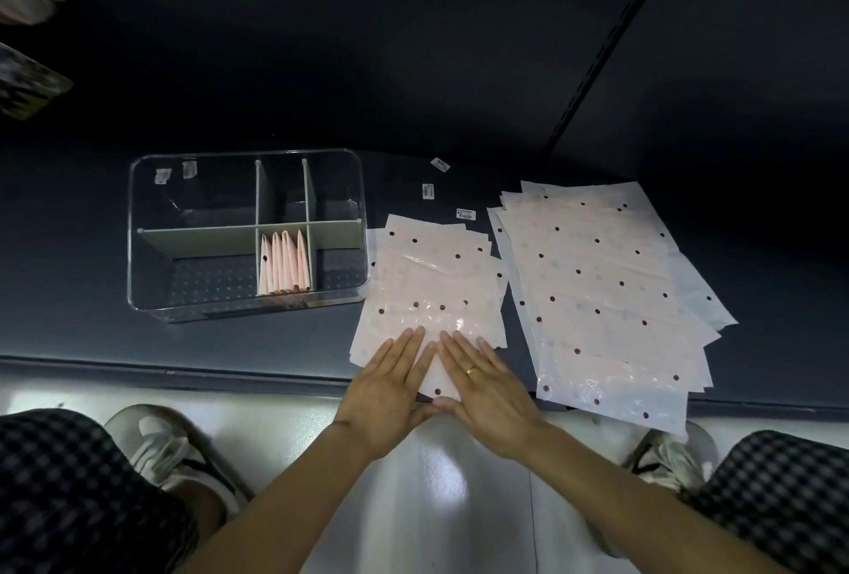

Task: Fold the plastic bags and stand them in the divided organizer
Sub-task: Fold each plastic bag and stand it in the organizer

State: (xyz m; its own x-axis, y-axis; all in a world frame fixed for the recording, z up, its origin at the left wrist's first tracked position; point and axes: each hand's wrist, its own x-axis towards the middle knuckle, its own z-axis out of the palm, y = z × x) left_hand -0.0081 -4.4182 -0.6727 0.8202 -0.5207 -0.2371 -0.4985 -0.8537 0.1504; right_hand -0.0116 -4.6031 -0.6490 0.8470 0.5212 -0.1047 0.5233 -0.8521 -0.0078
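Note:
A pale pink plastic bag [429, 279] with dark dots lies flat on the dark shelf, folded over near its middle. My left hand [388, 389] and my right hand [482, 385] rest flat side by side on its near end, fingers spread, thumbs touching; the right hand wears a ring. A stack of several unfolded dotted bags [602, 288] lies to the right. The clear divided organizer [147, 270] stands to the left, with several folded bags [285, 265] upright in its front middle compartment.
Three small barcode stickers [465, 213] lie on the shelf behind the bag. The shelf's front edge [183, 373] runs just under my wrists. Below it are a white floor, my shoes and checkered trouser legs. A slotted upright [592, 63] rises at the back right.

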